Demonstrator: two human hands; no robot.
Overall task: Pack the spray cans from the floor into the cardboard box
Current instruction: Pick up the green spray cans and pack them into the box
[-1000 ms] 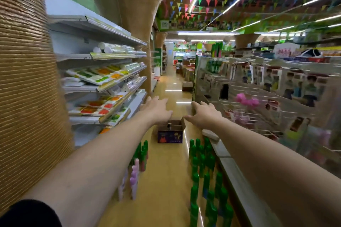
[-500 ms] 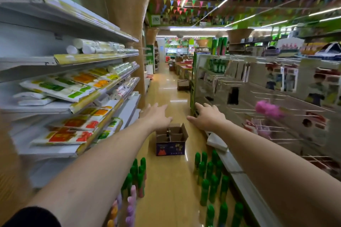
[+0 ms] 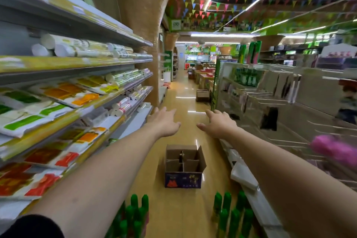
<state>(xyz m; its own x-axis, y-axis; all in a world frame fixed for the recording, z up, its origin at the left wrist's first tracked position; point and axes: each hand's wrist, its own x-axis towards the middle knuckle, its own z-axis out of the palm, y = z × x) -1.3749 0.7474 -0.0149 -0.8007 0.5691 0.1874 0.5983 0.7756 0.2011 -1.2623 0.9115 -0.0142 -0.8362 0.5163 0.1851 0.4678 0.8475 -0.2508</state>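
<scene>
Both bare arms stretched forward at mid-frame. The left hand (image 3: 166, 121) and the right hand (image 3: 218, 124) were open, fingers spread, holding nothing. Below them, at lower centre, a brown cardboard box (image 3: 183, 179) with inner dividers and a purple printed front stood on the glossy tan floor (image 3: 179, 208). Green-capped spray cans (image 3: 231, 216) stood on the floor in two clusters along the bottom edge, lower left and lower right of the box.

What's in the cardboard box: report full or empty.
Empty as far as visible: the cardboard box is open, its divider cells bare cardboard, nothing inside.
</scene>
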